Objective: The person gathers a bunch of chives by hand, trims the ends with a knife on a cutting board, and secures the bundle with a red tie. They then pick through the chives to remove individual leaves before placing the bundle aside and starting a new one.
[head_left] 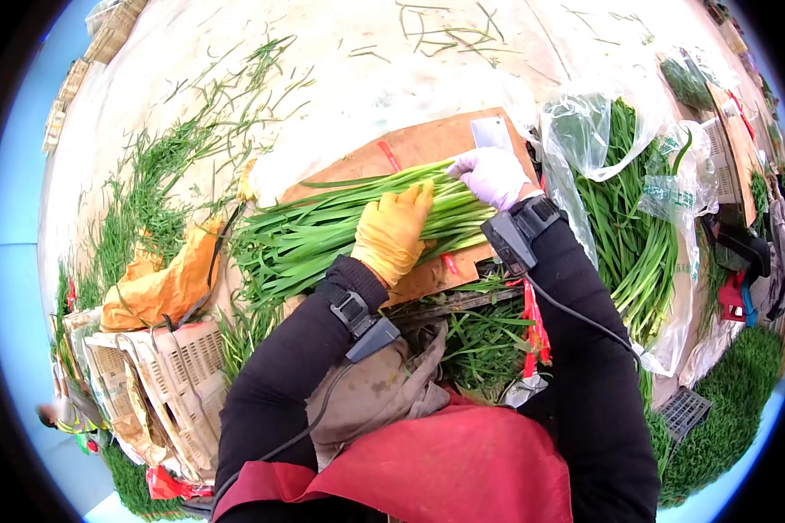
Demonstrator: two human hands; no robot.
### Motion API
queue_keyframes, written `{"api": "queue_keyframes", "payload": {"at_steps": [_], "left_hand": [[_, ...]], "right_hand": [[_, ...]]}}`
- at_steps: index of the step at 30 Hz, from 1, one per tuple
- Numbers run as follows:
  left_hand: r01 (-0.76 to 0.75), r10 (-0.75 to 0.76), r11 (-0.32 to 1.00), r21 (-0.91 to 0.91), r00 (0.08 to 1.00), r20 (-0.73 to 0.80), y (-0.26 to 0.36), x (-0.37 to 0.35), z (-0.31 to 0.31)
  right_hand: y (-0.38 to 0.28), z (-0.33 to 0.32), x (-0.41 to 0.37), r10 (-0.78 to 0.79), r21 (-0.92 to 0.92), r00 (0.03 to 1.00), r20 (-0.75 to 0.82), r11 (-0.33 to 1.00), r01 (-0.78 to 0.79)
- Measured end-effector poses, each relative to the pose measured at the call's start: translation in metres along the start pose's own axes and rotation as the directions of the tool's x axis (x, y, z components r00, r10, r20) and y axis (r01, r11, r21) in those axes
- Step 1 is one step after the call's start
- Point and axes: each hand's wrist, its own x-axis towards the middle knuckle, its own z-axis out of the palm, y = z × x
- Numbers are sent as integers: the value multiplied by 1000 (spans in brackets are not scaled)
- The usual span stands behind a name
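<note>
A thick bundle of garlic chives (301,228) lies across a brown wooden board (340,179), leafy tips to the left and pale stems to the right. My left hand (394,231), in an orange glove, lies over the middle of the bundle with its fingers curled round it. In a pale lilac glove, my right hand (490,177) is at the stem end, thumb and fingertips pinched on some pale stems. Behind it, a flat grey-white rectangular piece (492,133) rests on the board; I cannot make out its kind. Red tape strips (389,156) show on the board.
More garlic chives (624,205) lie in clear plastic bags (576,131) to the right. Loose green leaves (161,179) are strewn over the floor at the left. A plastic crate (179,366) with an orange sack (161,283) stands at lower left. A person (70,401) is at the far left.
</note>
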Motion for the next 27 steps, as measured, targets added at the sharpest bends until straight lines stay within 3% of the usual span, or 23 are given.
{"api": "queue_keyframes", "payload": {"at_steps": [3,6,10,11,14,15,16,17,18,19,20,22,24,25,26,27], "left_hand": [[22,-22,998,-51,1000,7,-2,1,-9],[63,-59,991,-122,998,33,-6,4,-11],[92,-83,982,-162,994,66,-12,13,-12],[109,-90,974,-196,990,106,-15,17,-13],[129,-83,972,-199,971,223,-21,29,-25],[178,-110,964,-198,943,314,-22,34,-32],[227,-133,955,-193,905,405,-21,38,-39],[131,-88,968,-216,976,200,-28,31,-20],[135,-92,974,-180,969,228,-23,31,-31],[101,-69,981,-165,980,188,-22,28,-28],[66,-44,987,-147,988,149,-21,26,-26],[48,-29,991,-123,987,155,-15,21,-34],[34,-20,994,-103,990,138,-8,15,-37],[31,-20,995,-95,993,118,-5,11,-37],[29,-21,996,-86,995,97,-2,8,-37],[48,-34,993,-109,991,126,0,5,-39]], "right_hand": [[3,-9,4,-28,105,996,81,994,20],[19,-11,4,-14,151,1000,13,989,11],[38,-2,7,-31,367,998,48,930,11],[40,3,9,30,432,996,83,900,-63],[32,-3,-8,15,392,962,-274,915,97],[29,-7,-15,-21,435,951,-308,886,161],[16,-17,-29,-77,305,903,-422,926,221],[1,-21,-55,20,457,894,-448,864,209],[-11,-22,-77,113,591,876,-468,777,216],[-13,-17,-91,118,599,888,-445,776,197],[-7,-6,-105,189,651,947,-260,758,27],[-10,7,-129,85,331,988,-127,943,-39],[-14,29,-146,-33,276,995,-97,959,59],[-22,34,-152,-22,219,999,-37,975,29],[-23,46,-157,-89,96,991,-98,991,98],[-21,61,-156,-99,103,986,-134,988,113]]}}
